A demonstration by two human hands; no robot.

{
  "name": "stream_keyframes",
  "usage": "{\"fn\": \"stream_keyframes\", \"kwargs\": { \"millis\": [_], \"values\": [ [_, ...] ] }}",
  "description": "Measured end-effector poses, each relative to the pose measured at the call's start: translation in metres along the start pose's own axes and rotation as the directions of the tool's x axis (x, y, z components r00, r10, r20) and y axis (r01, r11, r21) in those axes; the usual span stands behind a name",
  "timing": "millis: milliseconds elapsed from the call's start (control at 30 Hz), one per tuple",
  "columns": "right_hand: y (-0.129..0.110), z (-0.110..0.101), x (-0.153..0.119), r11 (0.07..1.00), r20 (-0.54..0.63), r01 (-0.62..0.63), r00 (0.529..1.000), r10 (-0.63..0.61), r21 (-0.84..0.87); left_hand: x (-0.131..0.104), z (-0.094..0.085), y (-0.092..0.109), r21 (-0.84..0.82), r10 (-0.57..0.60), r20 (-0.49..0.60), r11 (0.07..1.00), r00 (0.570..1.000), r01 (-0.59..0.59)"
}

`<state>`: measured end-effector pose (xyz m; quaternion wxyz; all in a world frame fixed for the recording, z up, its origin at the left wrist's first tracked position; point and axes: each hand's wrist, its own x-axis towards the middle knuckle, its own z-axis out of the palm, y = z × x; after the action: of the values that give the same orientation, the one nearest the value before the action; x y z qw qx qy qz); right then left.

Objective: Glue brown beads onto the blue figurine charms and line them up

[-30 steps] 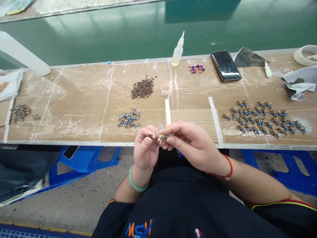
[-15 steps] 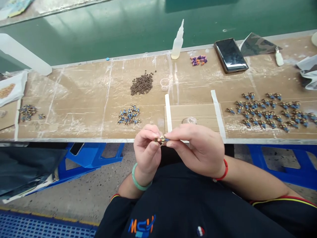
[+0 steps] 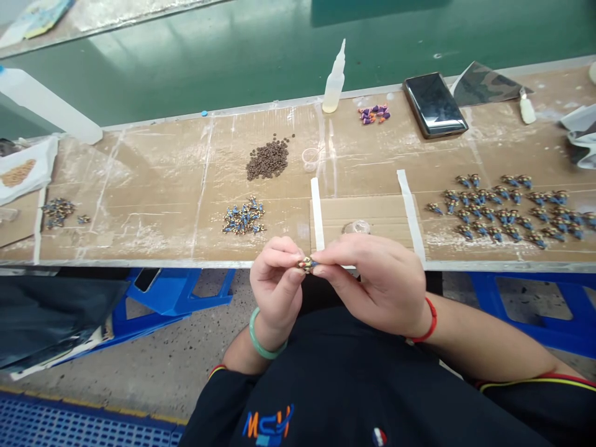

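Between my two hands, just over the table's front edge, is a small painted figurine (image 3: 307, 265) with gold and blue on it. My left hand (image 3: 278, 285) pinches its left end between thumb and forefinger. The thumb and forefinger of my right hand (image 3: 377, 282) close on its blue right end. Fingertips hide part of it. Behind my right hand a small clear dish (image 3: 356, 227) rests on a cardboard piece (image 3: 382, 211). To the left lie a heap of similar blue-and-gold figurines (image 3: 244, 216) and a pile of small brown discs (image 3: 267, 159).
Several figurines (image 3: 505, 216) stand spread at the right, and another cluster (image 3: 58, 212) lies far left. A squeeze bottle (image 3: 334, 81), small purple-and-orange pieces (image 3: 374, 113) and a black tablet-like device (image 3: 434, 104) line the back. Blue stools (image 3: 167, 292) are below the table.
The figurine has turned slightly between my fingertips, and the brown piece at its left end is now mostly covered by my left fingers. The view has shifted a little.
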<state>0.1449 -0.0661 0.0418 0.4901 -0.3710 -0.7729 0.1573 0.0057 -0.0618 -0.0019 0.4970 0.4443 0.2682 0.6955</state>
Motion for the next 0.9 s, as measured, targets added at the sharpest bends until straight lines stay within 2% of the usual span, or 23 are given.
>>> {"fn": "stream_keyframes", "kwargs": {
  "millis": [233, 433, 533, 633, 800, 900],
  "values": [
    [-0.003, -0.004, 0.001, 0.993, 0.018, 0.081, 0.997, -0.079, -0.082, -0.004, -0.002, -0.003, 0.168, 0.118, -0.075, 0.98, 0.99, -0.104],
    [-0.003, -0.003, 0.002, 0.989, 0.007, 0.122, 0.992, -0.122, -0.082, -0.013, -0.007, -0.003, 0.27, 0.186, -0.001, 0.946, 0.983, -0.179],
    [-0.003, -0.002, 0.0, 0.986, -0.026, 0.148, 0.988, -0.15, -0.079, -0.016, -0.008, -0.003, 0.314, 0.222, -0.005, 0.926, 0.975, -0.21],
    [-0.003, -0.001, -0.001, 0.982, -0.044, 0.171, 0.984, -0.174, -0.08, -0.017, -0.008, 0.0, 0.322, 0.204, -0.017, 0.928, 0.979, -0.188],
    [-0.002, -0.002, -0.002, 0.974, -0.063, 0.204, 0.976, -0.21, -0.097, -0.018, -0.01, 0.003, 0.282, 0.069, -0.004, 0.957, 0.998, -0.065],
    [-0.001, -0.002, -0.002, 0.97, -0.088, 0.22, 0.969, -0.229, -0.106, -0.018, -0.008, 0.003, 0.262, 0.11, 0.008, 0.959, 0.994, -0.108]
  ]
}}
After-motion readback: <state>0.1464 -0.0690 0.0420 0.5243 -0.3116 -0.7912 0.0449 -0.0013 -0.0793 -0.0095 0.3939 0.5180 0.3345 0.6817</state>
